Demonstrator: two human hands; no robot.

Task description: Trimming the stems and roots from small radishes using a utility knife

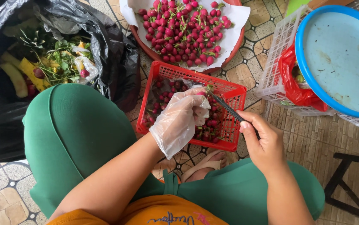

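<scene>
My left hand (179, 118), in a clear plastic glove, holds a small red fruit (206, 92) with a green stem above a red plastic basket (228, 145) of the same fruits. My right hand (263, 141), bare, grips a thin dark knife (226, 106) whose tip touches the fruit's stem end. Beyond the basket, a round tray (146, 46) lined with white paper carries a heap of red fruits (183, 27).
A black rubbish bag (117, 54) with peels and green scraps stands at the left, against my green-clad knee. At the right a white crate (279, 46) holds a red bag and a blue lid (342, 54). A dark stool leg (346, 166) is lower right. The floor is tiled.
</scene>
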